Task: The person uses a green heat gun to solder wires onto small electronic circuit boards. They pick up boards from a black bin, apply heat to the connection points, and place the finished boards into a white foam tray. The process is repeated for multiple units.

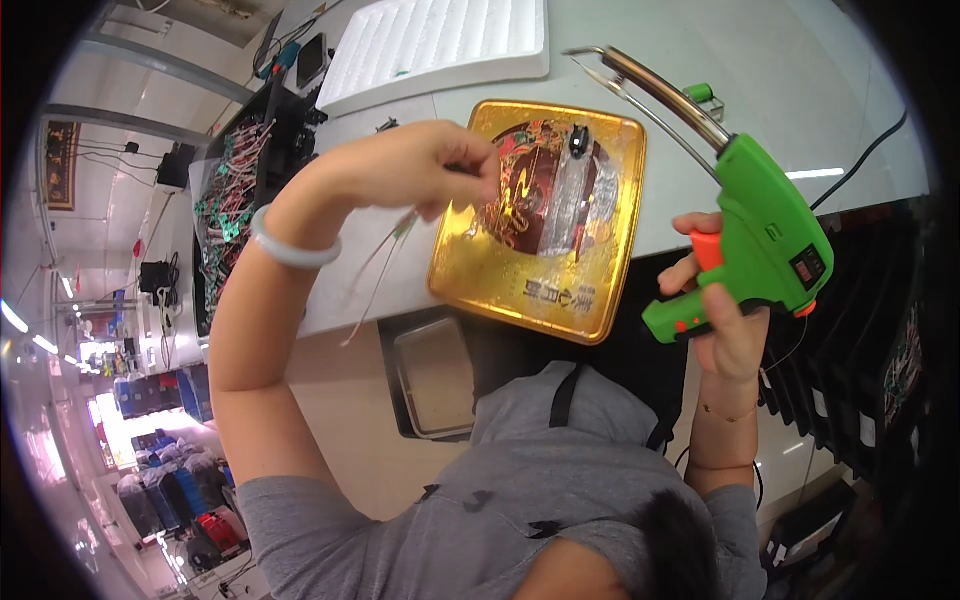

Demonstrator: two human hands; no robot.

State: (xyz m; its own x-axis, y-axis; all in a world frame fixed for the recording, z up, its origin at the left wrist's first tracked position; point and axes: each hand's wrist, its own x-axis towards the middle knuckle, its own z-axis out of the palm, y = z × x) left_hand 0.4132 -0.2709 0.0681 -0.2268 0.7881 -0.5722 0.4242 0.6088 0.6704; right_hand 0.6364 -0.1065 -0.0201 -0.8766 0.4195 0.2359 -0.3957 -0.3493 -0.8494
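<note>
In my right hand point(728, 325) is a green soldering gun point(775, 225) with an orange trigger; my fingers wrap its handle. Its metal tube and bent tip point to the upper left, above the table. My left hand point(425, 170) is closed, fingertips pinched, over the left edge of a gold tin lid point(460, 255). Thin pale wires point(378, 262) with a small green piece hang below that hand, apparently held in its curled fingers. A small black part point(579, 141) sits on the lid, at the upper end of a clear, shiny strip point(568, 205).
A white foam tray point(440, 55) with ridges lies at the back. Dark bins of wired green boards point(232, 190) stand at left. A small green spool point(700, 93) rests behind the gun. The black cord point(865, 155) runs off right, above black racks point(850, 370).
</note>
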